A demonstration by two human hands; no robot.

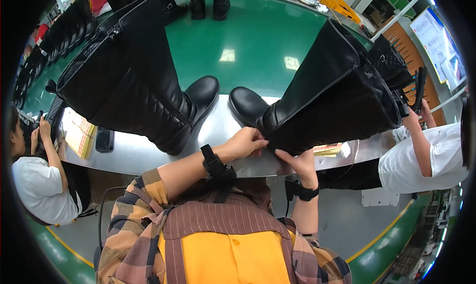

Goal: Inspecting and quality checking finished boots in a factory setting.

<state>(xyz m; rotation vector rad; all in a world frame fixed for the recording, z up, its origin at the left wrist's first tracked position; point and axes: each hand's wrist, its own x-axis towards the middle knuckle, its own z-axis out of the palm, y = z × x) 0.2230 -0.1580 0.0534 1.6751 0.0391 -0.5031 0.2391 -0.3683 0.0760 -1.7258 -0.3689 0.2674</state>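
Right boot, tall, black, lies tilted on the metal ledge, toe toward centre. Left hand pinches its heel edge, fingers closed on the leather. Right hand cups the sole from beneath, fingers curled against it. Left boot stands just beside, untouched, toes near each other. Green belt runs behind the ledge; more boots farther along. Both forearms rise from the lower edge, wrist straps on each.

left tall black boot | green conveyor belt | yellow crate | black phone
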